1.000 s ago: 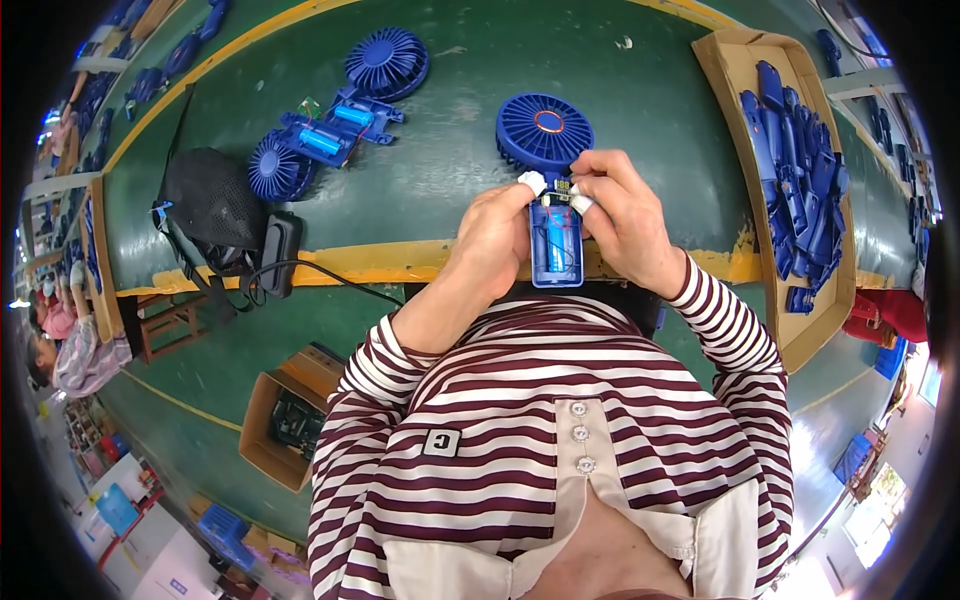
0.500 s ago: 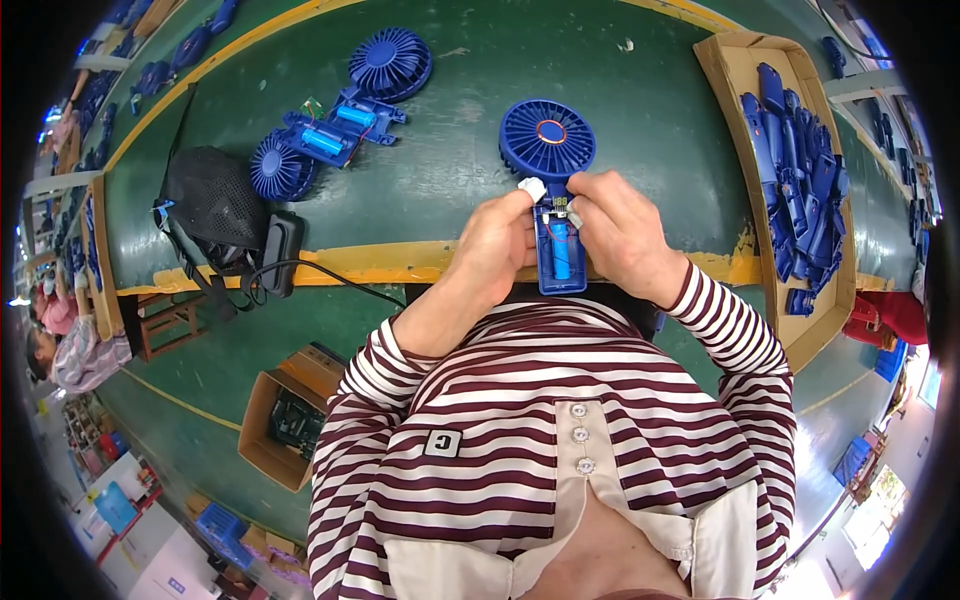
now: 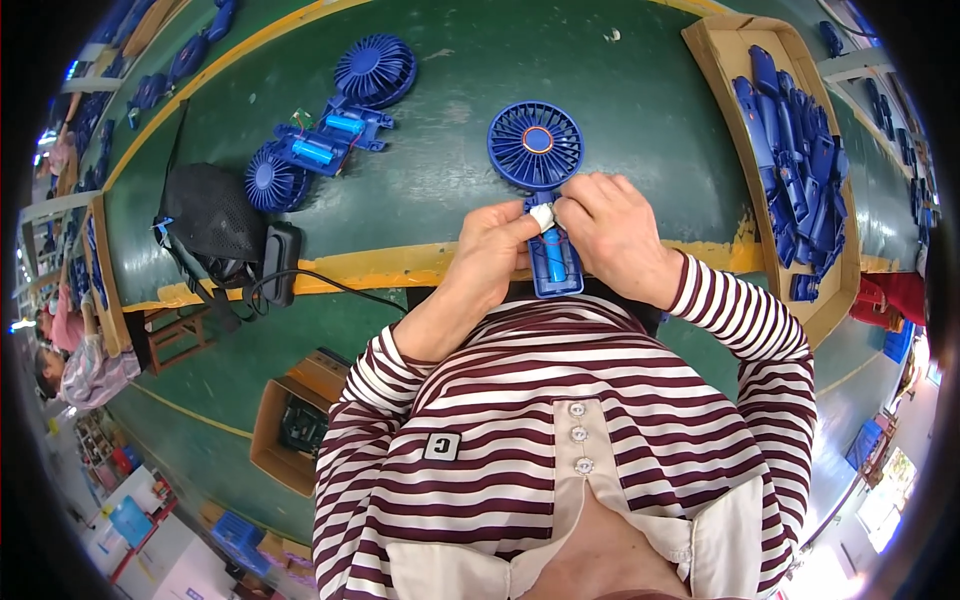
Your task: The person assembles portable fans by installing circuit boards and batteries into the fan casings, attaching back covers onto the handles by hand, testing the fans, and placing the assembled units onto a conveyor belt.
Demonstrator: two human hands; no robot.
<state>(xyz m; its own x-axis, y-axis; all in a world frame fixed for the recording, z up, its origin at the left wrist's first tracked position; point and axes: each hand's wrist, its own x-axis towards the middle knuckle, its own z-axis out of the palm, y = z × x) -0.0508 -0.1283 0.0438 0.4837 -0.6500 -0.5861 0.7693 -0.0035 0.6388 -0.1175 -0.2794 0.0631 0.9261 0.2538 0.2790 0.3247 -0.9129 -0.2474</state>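
Observation:
A blue handheld fan (image 3: 536, 143) lies in front of me, its round grille away from me. Its handle is open and shows a light-blue battery cell (image 3: 554, 258) with thin red wires. My left hand (image 3: 490, 245) grips the handle from the left; its thumb, in a white cover, presses near the handle's top. My right hand (image 3: 612, 232) is closed at the handle's upper right side, fingers bent against it. Whatever small part its fingertips may pinch is hidden. The circuit board area is mostly covered by my fingers.
Two more opened fans (image 3: 375, 70) with batteries lie at the left rear. A black mesh bag (image 3: 212, 212) and a black cabled device (image 3: 283, 262) sit near the left edge. On the right, a cardboard tray (image 3: 717, 62) holds blue shell pieces (image 3: 795, 170). An open carton (image 3: 268, 432) stands below the table.
My left thumb has moved down and right over the board area, hiding what showed there. My right hand has shifted slightly, with its fingers closer to the thumb.

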